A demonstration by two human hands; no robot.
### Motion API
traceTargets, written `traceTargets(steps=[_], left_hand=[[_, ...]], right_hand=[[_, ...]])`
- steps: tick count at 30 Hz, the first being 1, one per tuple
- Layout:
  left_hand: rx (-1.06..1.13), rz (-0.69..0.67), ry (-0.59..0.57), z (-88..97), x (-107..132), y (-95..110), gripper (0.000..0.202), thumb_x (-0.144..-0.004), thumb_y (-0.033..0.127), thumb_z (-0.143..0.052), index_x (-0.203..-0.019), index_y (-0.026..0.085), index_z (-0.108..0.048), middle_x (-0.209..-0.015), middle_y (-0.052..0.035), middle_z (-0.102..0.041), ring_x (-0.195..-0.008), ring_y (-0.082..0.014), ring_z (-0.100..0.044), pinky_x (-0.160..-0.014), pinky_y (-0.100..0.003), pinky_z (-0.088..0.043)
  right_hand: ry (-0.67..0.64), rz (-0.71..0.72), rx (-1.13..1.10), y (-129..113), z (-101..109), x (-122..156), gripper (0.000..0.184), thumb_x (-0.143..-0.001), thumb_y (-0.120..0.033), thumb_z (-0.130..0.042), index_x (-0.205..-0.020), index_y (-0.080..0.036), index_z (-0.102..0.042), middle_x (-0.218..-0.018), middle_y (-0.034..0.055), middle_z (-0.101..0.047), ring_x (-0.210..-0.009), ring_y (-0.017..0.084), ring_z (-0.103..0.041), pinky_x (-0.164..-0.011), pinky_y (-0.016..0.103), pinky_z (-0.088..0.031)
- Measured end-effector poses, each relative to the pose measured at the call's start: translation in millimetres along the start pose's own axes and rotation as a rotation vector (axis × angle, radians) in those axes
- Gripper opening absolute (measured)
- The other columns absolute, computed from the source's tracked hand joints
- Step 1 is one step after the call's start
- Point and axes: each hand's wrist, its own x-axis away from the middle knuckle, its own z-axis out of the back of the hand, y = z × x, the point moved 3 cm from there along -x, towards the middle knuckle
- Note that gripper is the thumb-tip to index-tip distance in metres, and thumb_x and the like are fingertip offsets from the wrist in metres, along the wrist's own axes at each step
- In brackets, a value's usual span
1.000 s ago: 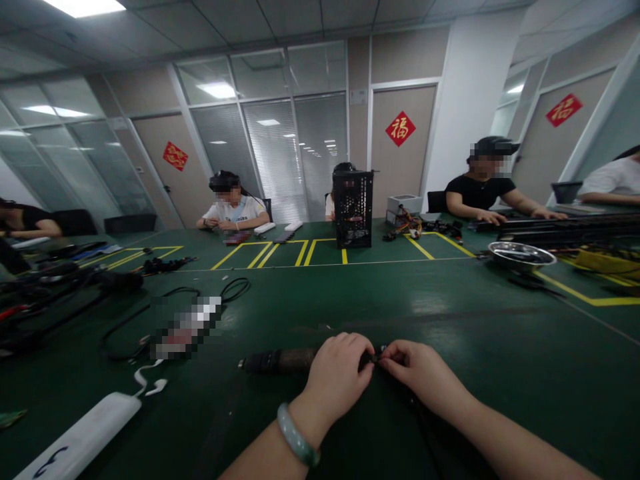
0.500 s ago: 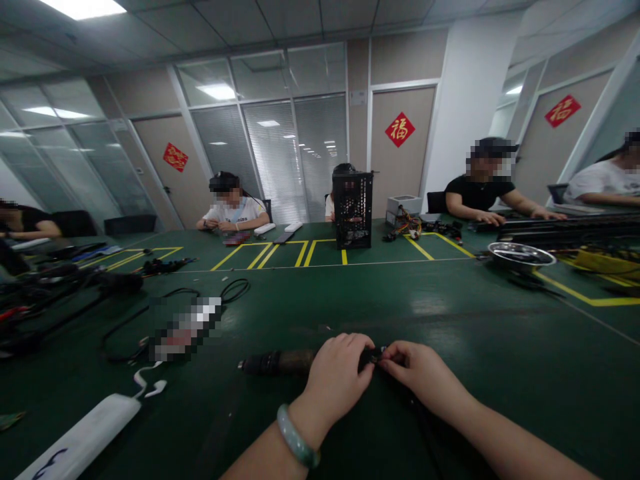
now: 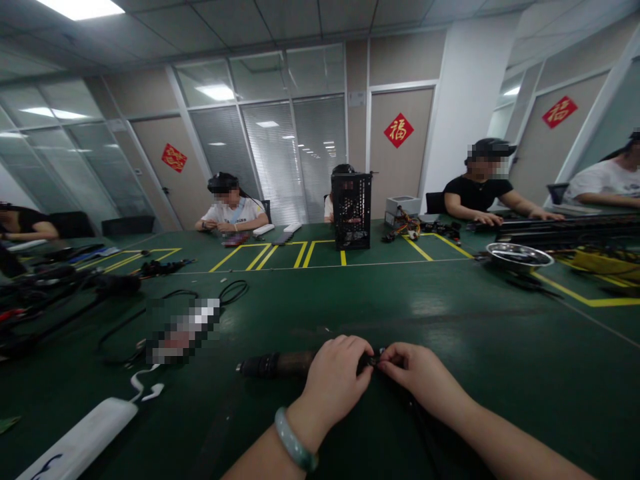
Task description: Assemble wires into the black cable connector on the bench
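Observation:
A dark electric screwdriver point(image 3: 287, 364) lies on the green table, its narrow metal tip pointing left. My left hand point(image 3: 337, 373), a pale green bangle on its wrist, is wrapped over the rear part of the tool and hides much of it. At that rear end, my right hand point(image 3: 413, 370) pinches a small dark piece, apparently the end of the cord, between thumb and forefinger. A black cord point(image 3: 417, 417) runs from under the right hand toward the table's near edge. The fingers cover the exact joint between cord and tool.
To the left are a white power bank point(image 3: 83, 437) with a short white cable, a blurred-out phone-like object point(image 3: 185, 333) and tangled black cables point(image 3: 50, 300). Farther off stand a black computer case point(image 3: 353, 212) and a metal bowl point(image 3: 520, 257). Several people sit around the table.
Both hands hold almost the same place at the rear of the screwdriver. The right fingertips have shifted very slightly left, and the whole view has moved a little.

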Motion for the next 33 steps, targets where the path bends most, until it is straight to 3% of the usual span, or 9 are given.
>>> traceTargets(steps=[33], left_hand=[[-0.056, 0.028, -0.063, 3.4, -0.4, 3.8, 0.014, -0.084, 0.021, -0.063, -0.097, 0.024, -0.059, -0.100, 0.0008, -0.062, -0.094, -0.0203, -0.056, -0.084, -0.035, -0.042]], right_hand=[[0.002, -0.001, -0.003, -0.2, 0.4, 0.5, 0.015, -0.085, -0.032, -0.060, -0.083, -0.021, -0.070, -0.080, 0.0001, -0.073, -0.073, 0.018, -0.067, -0.063, 0.022, -0.045]])
